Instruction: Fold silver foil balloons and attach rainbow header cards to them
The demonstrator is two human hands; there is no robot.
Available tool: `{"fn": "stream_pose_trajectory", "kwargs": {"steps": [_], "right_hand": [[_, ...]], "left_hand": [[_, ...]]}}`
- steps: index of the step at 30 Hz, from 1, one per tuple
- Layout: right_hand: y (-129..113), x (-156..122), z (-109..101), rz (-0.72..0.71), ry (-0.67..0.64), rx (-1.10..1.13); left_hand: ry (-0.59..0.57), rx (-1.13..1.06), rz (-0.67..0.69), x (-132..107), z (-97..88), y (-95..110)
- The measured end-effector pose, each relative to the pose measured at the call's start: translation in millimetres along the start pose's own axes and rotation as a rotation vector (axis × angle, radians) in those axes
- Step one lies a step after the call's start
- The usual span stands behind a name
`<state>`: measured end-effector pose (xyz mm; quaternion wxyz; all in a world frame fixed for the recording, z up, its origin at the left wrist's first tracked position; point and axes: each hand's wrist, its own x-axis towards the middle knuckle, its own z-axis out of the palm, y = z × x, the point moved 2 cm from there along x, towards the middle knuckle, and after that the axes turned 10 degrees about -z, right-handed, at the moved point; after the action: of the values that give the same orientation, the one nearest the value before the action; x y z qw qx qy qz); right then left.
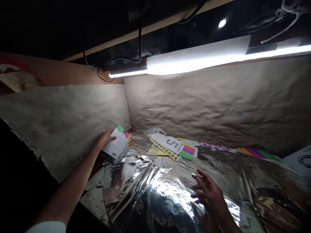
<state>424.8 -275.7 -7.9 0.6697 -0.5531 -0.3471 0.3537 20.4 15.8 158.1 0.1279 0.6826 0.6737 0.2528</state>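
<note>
My left hand (105, 138) reaches to the back left corner and grips a flat package card (117, 144), white with bright stripes along its top edge. My right hand (207, 188) hovers open, fingers spread, just over a large crinkled silver foil sheet (155, 194) that covers most of the surface. Beyond the foil lies another package card (173, 144) printed with a big numeral 5 and rainbow stripes, on top of a yellow patterned card (165, 150).
Wrinkled brown paper (194, 103) lines the back and left walls. A lit tube lamp (199, 56) hangs above under a shelf with cables. More striped coloured cards (257, 153) lie at the back right. The left foreground is dark.
</note>
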Motion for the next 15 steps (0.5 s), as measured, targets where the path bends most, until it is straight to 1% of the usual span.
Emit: {"fn": "stream_pose_trajectory", "kwargs": {"steps": [1,3,4,6,8,9,11,13,15], "right_hand": [[2.9,-0.3,0.5,-0.014,-0.010,-0.025],[5.3,-1.6,-0.3,-0.071,-0.038,-0.110],[5.2,-2.5,-0.6,-0.096,-0.065,-0.166],[3.9,-3.6,1.3,-0.118,-0.130,-0.287],[2.7,-0.3,10.0,-0.146,-0.212,-0.417],[2.4,4.6,17.3,-0.189,-0.257,-0.492],[3.5,22.3,36.4,-0.349,-0.356,-0.646],[7.3,50.6,56.6,-0.522,-0.443,-0.776],[12.2,85.3,72.4,-0.601,-0.464,-0.899]], "left_hand": [[0.047,0.067,-0.022,4.0,5.6,-8.1],[0.094,0.184,-0.047,5.3,25.0,-22.0],[0.097,0.226,-0.053,4.1,36.6,-28.2],[0.067,0.288,-0.054,1.1,59.8,-39.3],[0.038,0.335,-0.034,-1.7,79.5,-48.3],[0.041,0.357,-0.020,-3.3,87.5,-51.8],[0.086,0.397,-0.002,-6.8,99.5,-56.6],[0.151,0.430,-0.003,-11.0,106.7,-59.0],[0.201,0.451,0.003,-15.2,109.7,-60.0]]}}
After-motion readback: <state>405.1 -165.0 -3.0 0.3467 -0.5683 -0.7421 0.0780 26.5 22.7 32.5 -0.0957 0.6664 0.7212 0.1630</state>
